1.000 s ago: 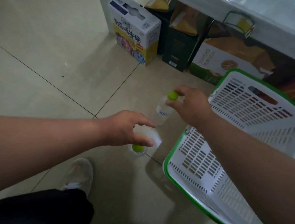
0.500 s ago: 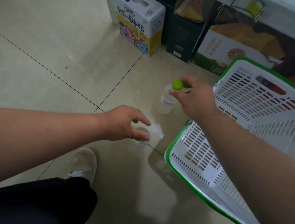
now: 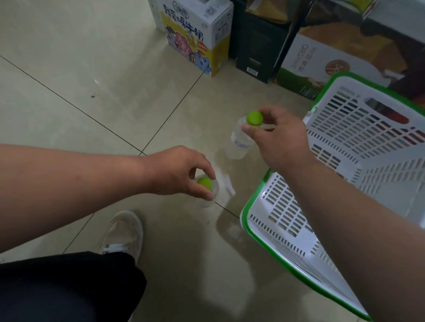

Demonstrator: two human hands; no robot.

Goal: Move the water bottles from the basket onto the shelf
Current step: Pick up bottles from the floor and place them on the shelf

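My right hand (image 3: 278,140) pinches one water bottle (image 3: 240,146) by its green cap. My left hand (image 3: 179,173) fingers curl around a second bottle's cap (image 3: 204,182), beside the basket (image 3: 261,208).

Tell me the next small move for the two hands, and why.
Probably lift both bottles and turn toward the shelf. The right hand already pinches one water bottle by its green cap, the left hand grips the other bottle's cap near the floor, and the basket looks empty.

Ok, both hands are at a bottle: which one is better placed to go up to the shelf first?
Probably the right hand: it pinches its bottle by the green cap, nearer the cartons. The left hand is lower, fingers curled round the other bottle.
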